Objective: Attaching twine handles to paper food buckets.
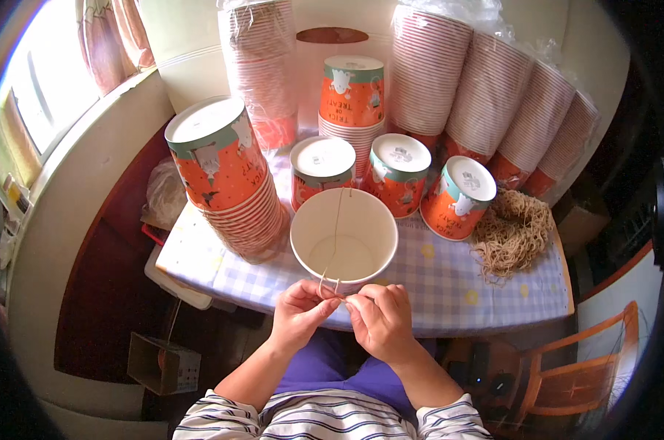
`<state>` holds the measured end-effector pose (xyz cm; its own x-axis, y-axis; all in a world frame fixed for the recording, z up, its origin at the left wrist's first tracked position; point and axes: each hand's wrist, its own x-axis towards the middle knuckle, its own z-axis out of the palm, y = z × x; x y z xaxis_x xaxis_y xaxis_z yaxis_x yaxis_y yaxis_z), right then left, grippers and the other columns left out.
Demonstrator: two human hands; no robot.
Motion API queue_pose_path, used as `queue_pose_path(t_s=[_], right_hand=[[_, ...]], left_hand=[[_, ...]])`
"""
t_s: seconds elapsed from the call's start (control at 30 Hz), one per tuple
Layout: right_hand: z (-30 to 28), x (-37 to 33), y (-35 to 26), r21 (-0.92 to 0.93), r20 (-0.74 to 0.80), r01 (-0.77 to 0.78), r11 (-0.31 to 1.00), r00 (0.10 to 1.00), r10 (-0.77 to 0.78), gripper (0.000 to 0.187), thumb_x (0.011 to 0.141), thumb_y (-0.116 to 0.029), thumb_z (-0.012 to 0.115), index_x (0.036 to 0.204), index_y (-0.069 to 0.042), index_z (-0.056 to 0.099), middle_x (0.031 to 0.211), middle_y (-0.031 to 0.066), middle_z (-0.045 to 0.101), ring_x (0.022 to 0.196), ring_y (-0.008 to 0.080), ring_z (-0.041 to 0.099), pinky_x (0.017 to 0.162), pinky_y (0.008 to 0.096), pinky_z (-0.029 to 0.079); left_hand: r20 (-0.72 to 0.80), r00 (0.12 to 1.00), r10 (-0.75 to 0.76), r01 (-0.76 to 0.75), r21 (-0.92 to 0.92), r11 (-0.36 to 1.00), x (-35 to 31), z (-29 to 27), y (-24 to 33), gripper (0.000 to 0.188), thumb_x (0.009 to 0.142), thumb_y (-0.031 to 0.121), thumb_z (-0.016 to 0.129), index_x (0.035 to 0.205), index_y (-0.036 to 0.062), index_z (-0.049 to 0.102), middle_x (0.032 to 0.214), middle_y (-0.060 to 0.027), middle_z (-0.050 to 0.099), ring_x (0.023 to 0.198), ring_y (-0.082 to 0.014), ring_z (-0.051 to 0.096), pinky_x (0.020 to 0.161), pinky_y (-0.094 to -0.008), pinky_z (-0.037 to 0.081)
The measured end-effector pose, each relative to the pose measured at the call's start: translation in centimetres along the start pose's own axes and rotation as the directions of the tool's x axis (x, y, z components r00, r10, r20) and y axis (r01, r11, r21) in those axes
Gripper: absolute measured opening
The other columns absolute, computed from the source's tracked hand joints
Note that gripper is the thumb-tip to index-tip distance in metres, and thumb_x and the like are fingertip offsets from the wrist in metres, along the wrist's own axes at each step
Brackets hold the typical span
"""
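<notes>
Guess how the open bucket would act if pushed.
The bucket is probably light for its size, as it looks thin-walled. Pushed high up, it might tip, since it seems to narrow downward. On its side, its round shape would likely roll.

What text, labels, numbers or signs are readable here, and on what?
I won't copy wording; locations only.
Left stack of orange paper buckets: dark lettering on the orange side.
Rear bucket stack: dark lettering, legible.
Right-hand inverted bucket: dark lettering, legible.
White base of the middle inverted bucket: small print, too small to read.
Open white-lined bucket: no lettering visible.
</notes>
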<state>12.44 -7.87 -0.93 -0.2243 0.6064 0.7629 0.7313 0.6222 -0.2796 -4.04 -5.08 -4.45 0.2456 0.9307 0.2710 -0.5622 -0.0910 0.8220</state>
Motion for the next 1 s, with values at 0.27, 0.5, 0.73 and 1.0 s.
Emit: queue_pose_path(t_s=[0.27, 0.5, 0.73, 1.0], right_hand=[[1.4, -1.0, 0.6, 0.307, 0.052, -0.186, 0.933, 0.982, 0.179, 0.005, 0.084, -0.008, 0.064, 0.086, -0.005, 0.061, 0.082, 0.0088, 0.058, 0.072, 0.0249, 0.056, 0.064, 0.0343, 0.044], [1.3, -1.8, -0.4, 0.364, -0.026, -0.354, 0.861, 0.920, 0.390, 0.012, 0.081, -0.009, 0.069, 0.091, -0.005, 0.063, 0.086, 0.0086, 0.059, 0.074, 0.0258, 0.058, 0.066, 0.0329, 0.046], [0.7, -0.4, -1.0, -0.076, -0.117, -0.048, 0.996, 0.992, 0.039, 0.030, 0.067, -0.006, 0.075, 0.094, -0.008, 0.062, 0.089, 0.0057, 0.059, 0.071, 0.0226, 0.055, 0.062, 0.0355, 0.039], [1.3, -0.5, -0.4, -0.106, -0.095, -0.039, 0.994, 0.995, 0.029, 0.024, 0.069, -0.004, 0.074, 0.088, -0.008, 0.061, 0.085, 0.0045, 0.059, 0.068, 0.0226, 0.054, 0.062, 0.0356, 0.039]], left_hand=[[-0.081, 0.996, -0.027, 0.026, -0.011, 1.000, -0.2, 0.3, -0.4, 0.011, 0.083, -0.006, 0.064, 0.088, 0.0000, 0.057, 0.093, -0.0090, 0.065, 0.084, -0.0126, 0.062, 0.077, -0.0261, 0.051], [-0.207, 0.978, -0.032, 0.027, -0.028, 0.999, -0.1, 0.8, -0.4, 0.017, 0.079, -0.009, 0.066, 0.082, 0.0024, 0.055, 0.087, -0.0111, 0.064, 0.076, -0.0138, 0.061, 0.070, -0.0247, 0.049], [-0.159, 0.986, 0.051, -0.043, 0.054, 0.998, -0.5, 0.8, -0.1, 0.010, 0.085, -0.005, 0.064, 0.087, 0.0012, 0.057, 0.092, -0.0066, 0.065, 0.082, -0.0090, 0.060, 0.075, -0.0221, 0.049], [-0.197, 0.980, 0.014, 0.003, 0.085, 0.996, -0.5, 1.3, -0.1, 0.012, 0.082, -0.006, 0.066, 0.086, 0.0009, 0.057, 0.091, -0.0086, 0.065, 0.080, -0.0107, 0.061, 0.072, -0.0225, 0.049]])
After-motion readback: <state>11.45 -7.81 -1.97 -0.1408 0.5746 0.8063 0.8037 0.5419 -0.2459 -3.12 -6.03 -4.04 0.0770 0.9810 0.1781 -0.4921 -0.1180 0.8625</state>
